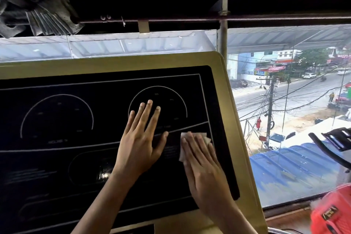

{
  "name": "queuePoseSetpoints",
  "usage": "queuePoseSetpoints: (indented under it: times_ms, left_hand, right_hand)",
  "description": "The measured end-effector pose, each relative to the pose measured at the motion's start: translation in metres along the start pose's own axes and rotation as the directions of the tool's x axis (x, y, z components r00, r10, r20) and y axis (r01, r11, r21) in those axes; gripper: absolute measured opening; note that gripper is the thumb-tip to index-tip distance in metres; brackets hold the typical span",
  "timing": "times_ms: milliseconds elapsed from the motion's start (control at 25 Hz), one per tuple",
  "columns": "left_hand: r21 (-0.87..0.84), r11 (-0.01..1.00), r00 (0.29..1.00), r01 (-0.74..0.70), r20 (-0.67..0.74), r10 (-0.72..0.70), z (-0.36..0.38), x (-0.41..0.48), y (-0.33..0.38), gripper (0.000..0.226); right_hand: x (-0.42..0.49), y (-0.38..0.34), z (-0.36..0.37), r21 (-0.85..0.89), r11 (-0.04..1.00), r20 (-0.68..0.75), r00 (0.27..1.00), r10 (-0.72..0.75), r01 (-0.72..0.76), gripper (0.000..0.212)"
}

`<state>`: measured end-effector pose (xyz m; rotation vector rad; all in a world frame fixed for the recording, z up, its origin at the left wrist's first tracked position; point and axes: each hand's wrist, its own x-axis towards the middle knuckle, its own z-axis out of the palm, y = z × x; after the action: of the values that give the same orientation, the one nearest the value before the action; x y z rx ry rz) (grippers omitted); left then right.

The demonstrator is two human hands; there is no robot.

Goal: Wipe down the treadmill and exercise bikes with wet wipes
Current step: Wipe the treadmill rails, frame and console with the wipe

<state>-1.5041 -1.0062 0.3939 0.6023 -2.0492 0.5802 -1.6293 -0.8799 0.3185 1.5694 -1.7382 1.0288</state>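
Right hand [205, 173] lies flat with straight fingers, pressing a crumpled white wet wipe [203, 137] against the glossy black treadmill console panel [57, 157]. The wipe sits near the panel's right edge, just below the curved white line that crosses it, and shows past the fingertips and along the hand's left side. Left hand [140, 144] rests just to the left of the right, palm down and open on the same panel. Its fingers are spread and straight, reaching up into the right-hand white dial outline [157, 87], and its thumb points toward the wipe without touching it. A dull gold frame [228, 85] borders the panel.

Beyond the console, a large glass window [296, 161] looks down on a street. A rumpled grey cloth [38, 11] hangs over a dark horizontal rail [190, 19] at the far left. Black handlebars [334, 138] of another machine show at the right edge, and a red-orange bag [332, 213] sits in the near right corner.
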Motion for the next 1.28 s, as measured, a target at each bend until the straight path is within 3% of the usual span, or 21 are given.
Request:
queuePoseSetpoints:
  times_ms: [160,320,520,640,760,840,920,1040,1120,1200,1280]
  left_hand:
    - [0.003,1.0,1.0,0.013,0.002,-0.013,0.001,0.0,0.002,0.064]
    - [-0.006,1.0,1.0,0.016,0.001,-0.016,-0.001,-0.002,0.002,0.063]
    - [-0.004,1.0,1.0,0.01,-0.013,-0.01,0.0,-0.004,0.002,0.062]
    - [-0.005,1.0,1.0,0.025,-0.017,-0.026,0.0,-0.005,0.006,0.062]
    - [0.01,0.999,0.999,0.031,-0.03,-0.031,0.0,-0.006,0.008,0.06]
    - [-0.004,1.0,0.999,0.009,-0.043,-0.009,-0.001,-0.007,0.007,0.058]
    - [-0.046,0.999,0.998,-0.007,-0.058,0.004,-0.003,-0.009,0.006,0.055]
    - [-0.123,0.992,0.999,0.013,-0.046,-0.019,-0.007,-0.024,0.007,0.054]
    - [-0.127,0.992,0.999,0.008,-0.036,-0.013,-0.009,-0.041,0.014,0.055]
    - [-0.122,0.992,1.0,-0.008,-0.022,0.005,-0.009,-0.058,0.023,0.055]
    - [-0.118,0.993,1.0,-0.016,-0.003,0.016,-0.008,-0.07,0.03,0.055]
  right_hand:
    - [0.058,0.004,-0.01,-0.038,0.998,0.069,0.997,-0.039,0.042,0.052]
    - [0.141,0.005,-0.013,-0.02,0.999,0.093,0.995,0.032,-0.031,0.05]
    - [0.051,-0.003,0.0,0.008,0.998,0.051,0.997,-0.061,0.061,0.052]
    - [0.021,0.026,-0.011,-0.085,0.99,0.015,0.994,-0.112,0.113,0.05]
    - [0.057,0.04,-0.017,-0.045,0.988,-0.122,0.983,0.141,-0.147,0.05]
    - [0.076,0.023,-0.01,0.025,0.978,-0.134,0.969,0.208,-0.207,0.051]
    - [0.063,-0.001,0.0,0.009,0.998,-0.029,0.998,0.056,-0.056,0.051]
    - [0.013,0.004,-0.007,-0.004,0.986,0.105,0.98,-0.167,0.169,0.051]
    - [-0.004,0.024,-0.012,-0.039,0.997,0.026,0.997,-0.068,0.069,0.05]
    - [-0.005,0.023,-0.009,0.019,0.984,-0.082,0.981,0.175,-0.174,0.05]
    - [-0.009,-0.001,-0.001,0.044,0.984,-0.068,0.982,0.175,-0.173,0.052]
